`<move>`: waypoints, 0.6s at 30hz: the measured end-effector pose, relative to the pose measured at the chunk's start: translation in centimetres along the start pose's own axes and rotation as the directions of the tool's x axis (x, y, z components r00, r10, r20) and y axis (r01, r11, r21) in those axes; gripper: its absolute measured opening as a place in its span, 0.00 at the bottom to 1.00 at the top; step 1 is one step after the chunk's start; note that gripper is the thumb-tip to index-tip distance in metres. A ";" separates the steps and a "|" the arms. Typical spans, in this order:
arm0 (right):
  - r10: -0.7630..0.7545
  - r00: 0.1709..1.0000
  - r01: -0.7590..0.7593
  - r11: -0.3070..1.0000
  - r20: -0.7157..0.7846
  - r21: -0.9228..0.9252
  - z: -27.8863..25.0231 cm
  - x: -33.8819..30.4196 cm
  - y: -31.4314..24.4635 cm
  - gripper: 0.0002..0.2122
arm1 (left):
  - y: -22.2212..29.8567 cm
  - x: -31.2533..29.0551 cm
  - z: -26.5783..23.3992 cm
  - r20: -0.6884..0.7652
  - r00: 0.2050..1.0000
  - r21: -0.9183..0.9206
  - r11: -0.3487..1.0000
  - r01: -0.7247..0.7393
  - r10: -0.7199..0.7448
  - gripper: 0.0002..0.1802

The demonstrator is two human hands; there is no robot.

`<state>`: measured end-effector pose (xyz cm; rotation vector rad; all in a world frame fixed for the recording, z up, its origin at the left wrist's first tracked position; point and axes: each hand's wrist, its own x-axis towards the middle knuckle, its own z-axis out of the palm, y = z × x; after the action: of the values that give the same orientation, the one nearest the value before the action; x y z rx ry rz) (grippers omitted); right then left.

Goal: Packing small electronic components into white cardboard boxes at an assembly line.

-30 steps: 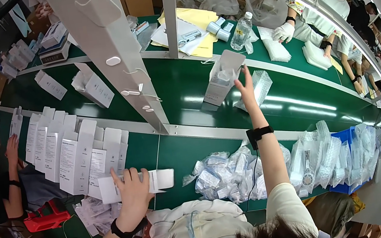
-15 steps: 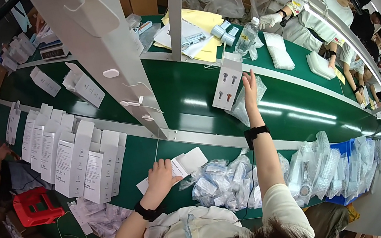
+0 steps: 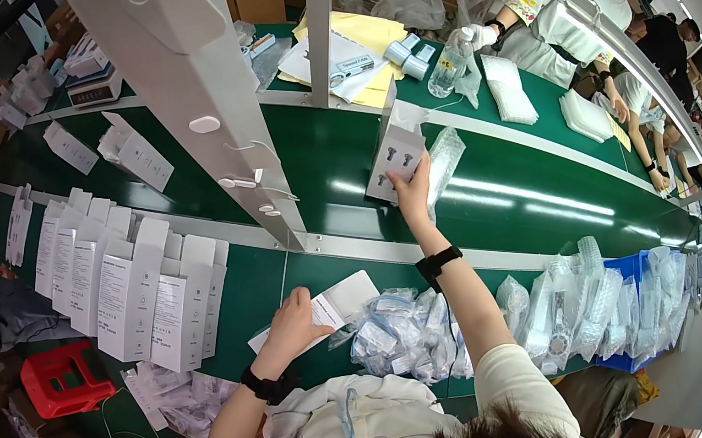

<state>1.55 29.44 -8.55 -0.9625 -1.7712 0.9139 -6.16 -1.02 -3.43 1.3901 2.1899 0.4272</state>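
Observation:
My right hand (image 3: 413,192) is closed on a small white box (image 3: 399,148) with pictures on its face. This box stands on the dark green belt, its top flaps raised, my thumb on its front and my fingers round its right side. Beside it lies a clear bubble-wrap pouch (image 3: 446,168). On the near green tabletop my left hand (image 3: 293,326) is closed over a white printed carton (image 3: 344,302) that lies on its side, covering its middle. Right of this carton is a heap of small clear bags (image 3: 403,335) with white pieces inside.
A row of upright white boxes (image 3: 137,297) stands at left, above a red stool (image 3: 67,380). Bubble-wrapped items (image 3: 563,318) fill a blue bin (image 3: 629,270) at right. A grey post (image 3: 208,113) rises near the belt. Across it, a person (image 3: 586,13) in a cap works.
My right hand, flat with fingers stretched beside the box, has moved left and gripped it. Along the belt, the box and pouch have shifted. My left hand stays on its carton.

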 end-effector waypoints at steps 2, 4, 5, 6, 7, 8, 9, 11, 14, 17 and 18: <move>-0.111 0.994 0.109 0.988 -0.014 -0.108 -0.5 -1.0 -0.5 0.34 | -0.2 0.2 -0.4 0.060 0.998 -0.076 0.996 0.040 -0.035 0.32; -0.036 0.995 0.028 0.996 0.090 0.087 -0.8 -1.5 -1.4 0.31 | -0.7 0.3 -0.7 0.182 0.983 -0.136 0.989 0.063 -0.038 0.35; -0.008 0.989 -0.020 0.983 0.147 0.182 -0.7 -1.8 -1.6 0.30 | -1.0 0.3 -1.0 0.240 0.970 -0.164 0.983 0.079 -0.038 0.37; -0.007 0.988 -0.022 0.982 0.151 0.186 -0.8 -2.0 -1.6 0.30 | -1.4 0.3 -1.4 0.240 0.970 -0.163 0.983 0.085 -0.044 0.37; 0.002 0.981 -0.048 0.972 0.194 0.230 -1.4 -2.0 -1.2 0.29 | -1.5 0.4 -2.2 0.248 0.964 -0.180 0.973 0.146 -0.099 0.37; 0.008 0.971 -0.075 0.959 0.238 0.273 -2.0 -1.8 -0.9 0.28 | -1.6 0.3 -3.1 0.257 0.954 -0.197 0.958 0.209 -0.155 0.37; 0.014 0.958 -0.107 0.943 0.285 0.314 -2.5 -1.7 -0.6 0.27 | -1.8 0.0 -3.5 0.267 0.940 -0.214 0.938 0.273 -0.213 0.37; 0.022 0.969 -0.128 0.899 0.247 0.420 -2.5 -1.0 0.0 0.26 | -2.6 -0.9 -4.1 0.176 0.963 -0.313 0.916 0.250 -0.202 0.38; 0.037 0.995 -0.058 0.966 0.088 0.251 -2.8 2.1 2.2 0.29 | -3.0 -1.5 -4.5 -0.016 0.984 -0.483 0.863 0.146 -0.175 0.38; 0.185 0.981 -0.165 0.948 0.049 -0.273 -0.6 4.4 1.7 0.35 | -3.2 -2.0 -4.1 -0.156 0.976 -0.761 0.649 -0.021 -0.151 0.37; 0.368 0.928 -0.290 0.817 0.064 -0.499 0.3 4.8 1.0 0.37 | -3.1 -2.1 -4.1 -0.160 0.973 -0.760 0.649 -0.016 -0.163 0.37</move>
<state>0.09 34.11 -7.76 -1.6008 -2.0576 0.7822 -10.07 -4.26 -1.12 0.7875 1.8272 1.3454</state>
